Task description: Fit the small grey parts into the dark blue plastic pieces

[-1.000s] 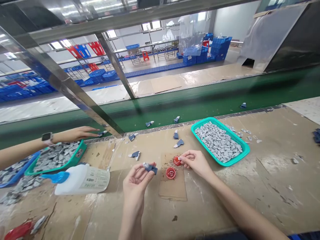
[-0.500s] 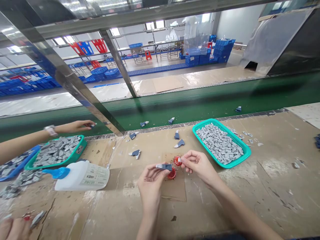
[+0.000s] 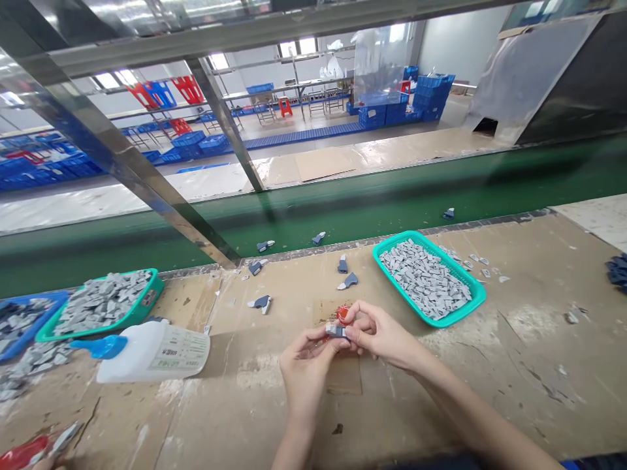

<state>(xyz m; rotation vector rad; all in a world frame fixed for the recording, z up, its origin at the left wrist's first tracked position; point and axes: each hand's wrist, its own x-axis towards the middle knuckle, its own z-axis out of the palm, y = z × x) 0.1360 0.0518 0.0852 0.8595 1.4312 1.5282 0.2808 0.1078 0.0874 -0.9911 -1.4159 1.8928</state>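
In my left hand [image 3: 304, 359] is a small grey and dark-blue plastic part [image 3: 337, 331], pinched between thumb and fingers. My right hand [image 3: 382, 334] is closed at the right end of that same part, its fingertips meeting those of the left. Whether a separate small grey piece sits under the right fingertips is hidden. Just behind the fingers a red cap [image 3: 341, 313] rests on a cardboard square [image 3: 349, 382]. Beyond the hands, similar dark-blue and grey parts [image 3: 349, 281] lie loose on the bench.
At the right stands a green basket [image 3: 477, 299] of small grey pieces. To the left are a white bottle [image 3: 157, 352] with a blue nozzle, another green basket [image 3: 155, 287] and a blue tray [image 3: 10, 356]. A green conveyor belt [image 3: 392, 196] runs behind; a co-worker's fingers [image 3: 49, 462] show bottom left.
My right hand has moved left and down from the red cap, bringing the small grey piece to the part in my left hand. The co-worker's outstretched arm has left the view.
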